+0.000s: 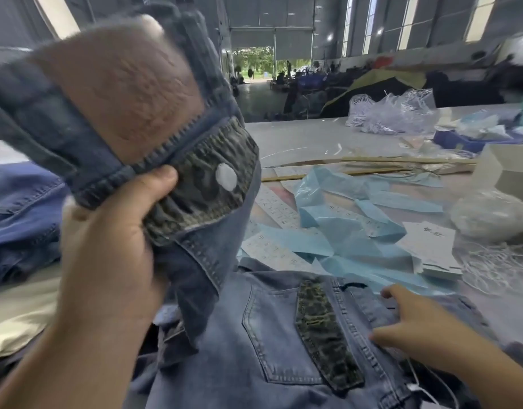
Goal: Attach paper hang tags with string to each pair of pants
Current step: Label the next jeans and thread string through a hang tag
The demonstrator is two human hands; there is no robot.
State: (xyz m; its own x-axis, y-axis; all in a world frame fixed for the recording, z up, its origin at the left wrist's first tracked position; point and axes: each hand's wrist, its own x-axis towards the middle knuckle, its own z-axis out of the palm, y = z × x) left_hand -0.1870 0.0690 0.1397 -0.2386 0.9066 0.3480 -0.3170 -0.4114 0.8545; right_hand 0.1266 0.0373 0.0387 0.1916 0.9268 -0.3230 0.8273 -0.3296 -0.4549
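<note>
Left hand point(107, 237) grips jeans point(171, 160) | littered grey table point(307, 140) | warehouse hall

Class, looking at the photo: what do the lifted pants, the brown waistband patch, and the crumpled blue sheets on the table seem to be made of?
Lifted pants: faded blue denim, with visible twill and stitched seams. Brown waistband patch: probably leather or imitation leather, its surface grainy and embossed. Crumpled blue sheets: likely thin tissue paper or film, sharply creased and slightly translucent.

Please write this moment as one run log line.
left hand: grips lifted blue denim pants | right hand: rests on flat blue denim pants
</note>
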